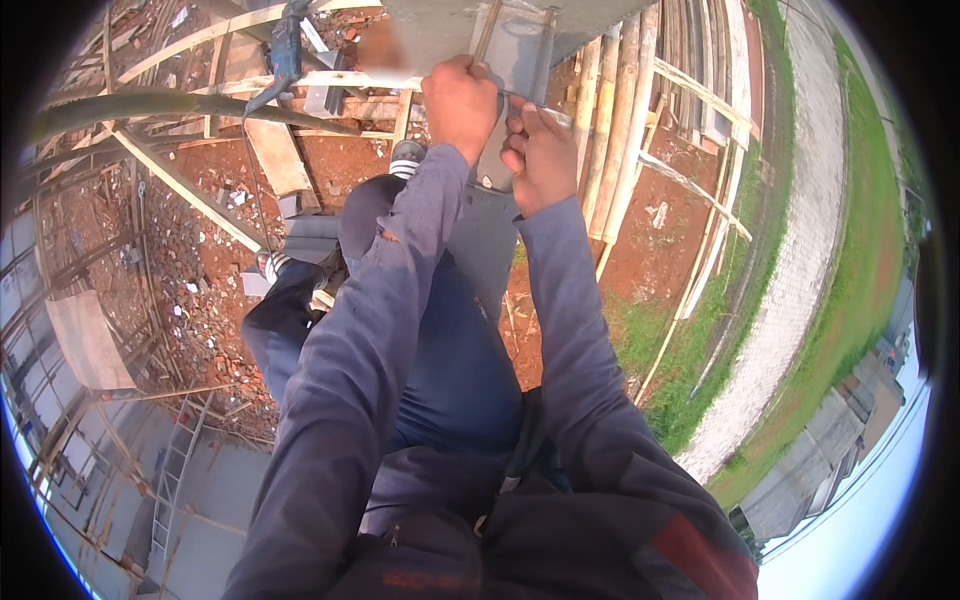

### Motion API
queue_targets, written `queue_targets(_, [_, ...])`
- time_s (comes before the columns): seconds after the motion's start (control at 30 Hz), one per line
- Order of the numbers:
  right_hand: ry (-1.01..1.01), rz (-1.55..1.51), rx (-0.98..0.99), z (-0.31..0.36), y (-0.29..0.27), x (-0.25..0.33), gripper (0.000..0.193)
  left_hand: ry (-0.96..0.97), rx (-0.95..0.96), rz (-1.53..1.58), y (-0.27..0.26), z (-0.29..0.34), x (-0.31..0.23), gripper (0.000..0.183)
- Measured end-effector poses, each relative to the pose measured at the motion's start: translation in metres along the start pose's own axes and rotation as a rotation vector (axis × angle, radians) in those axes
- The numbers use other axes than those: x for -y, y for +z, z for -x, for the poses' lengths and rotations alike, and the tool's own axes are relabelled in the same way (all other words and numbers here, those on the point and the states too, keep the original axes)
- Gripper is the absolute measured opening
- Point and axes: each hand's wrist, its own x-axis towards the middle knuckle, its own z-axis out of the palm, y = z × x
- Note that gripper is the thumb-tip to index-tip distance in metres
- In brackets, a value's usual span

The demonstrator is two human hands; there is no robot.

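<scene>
My left hand [460, 105] is closed at the lower end of a thin brown rod [487, 35]. The rod runs upward along a grey concrete face [575, 25]. Close beside it on the right, my right hand [542, 155] has its fingers curled inward, with the fingertips near a thin dark edge or strip between the two hands. Whatever those fingers pinch is too small to make out. Behind my hands, a smooth grey slab [480, 235] extends down past my leg.
A blue corded power tool [287, 50] rests on timber framing at upper left. Wooden poles [625, 110] stand to the right. Far below lie red soil and rubble [215, 290], with a ladder [178, 470] at lower left. A pale paved path [790, 290] borders grass.
</scene>
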Motion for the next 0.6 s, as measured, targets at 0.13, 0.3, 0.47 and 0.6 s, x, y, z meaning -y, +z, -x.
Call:
queue_targets(0.13, [0.023,-0.121,0.115,-0.021,-0.023,-0.014,0.025,-0.098,0.097,0.189,0.007,-0.017,0.019,0.023])
queue_targets(0.3, [-0.029,0.363,0.124,-0.027,-0.013,0.021,0.022,-0.061,0.461,0.021,-0.016,-0.05,-0.002,0.016])
queue_targets(0.47, [-0.144,0.709,0.033,-0.049,-0.02,0.017,0.025,-0.173,0.532,-0.021,-0.009,-0.063,-0.003,0.016])
queue_targets(0.6, [-0.31,0.968,-0.175,-0.05,-0.021,0.004,0.033,-0.012,0.343,-0.158,-0.003,-0.057,0.009,0.02])
